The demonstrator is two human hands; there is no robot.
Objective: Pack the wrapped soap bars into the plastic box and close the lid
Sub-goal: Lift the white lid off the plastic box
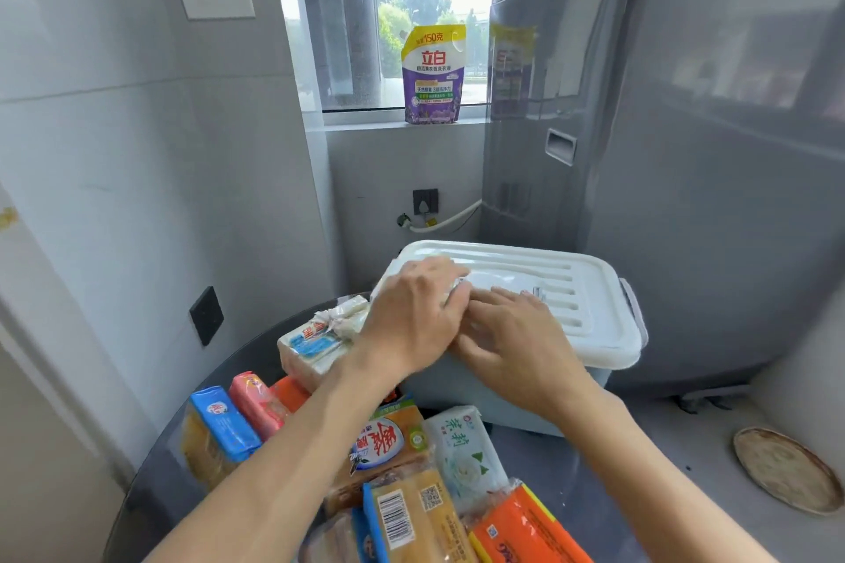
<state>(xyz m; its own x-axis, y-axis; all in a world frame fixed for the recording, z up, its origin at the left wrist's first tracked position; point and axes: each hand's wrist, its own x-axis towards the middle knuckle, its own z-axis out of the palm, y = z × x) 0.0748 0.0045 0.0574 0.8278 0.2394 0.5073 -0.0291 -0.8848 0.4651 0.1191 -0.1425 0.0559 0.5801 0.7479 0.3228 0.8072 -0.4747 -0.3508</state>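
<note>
While the white lid (526, 288) sits closed on the pale blue plastic box (480, 398), both hands rest on its near left part. The left hand (411, 320) lies palm down with its fingers curled over something pale and crinkly on the lid; whether it actually grips that object I cannot tell, since motion blur smears the fingertips. The right hand (516, 347) lies flat and released just to the right, its fingers spread across the lid's ribbed surface and touching the left hand's fingertips. A grey handle (635, 311) shows at the box's right end.

Near and left of the box, the wrapped soap bars lie loose on a dark round table (562, 462). A white pack with a blue and red label (311, 347) sits just left of the box, under the left forearm. Further left stand a blue-wrapped bar (224, 423) and a pink one (256, 402). Closer to the camera are an orange-brown bar with red lettering (384, 443), a pale green bar with a flower print (466, 457), a yellow bar with a barcode (411, 517) and an orange pack (526, 526).

Far behind, a purple detergent pouch (434, 73) stands upright on the window ledge (366, 119), and a grey washing machine (640, 105) fills the right side. A round woven mat (782, 471) lies on the floor at right.
</note>
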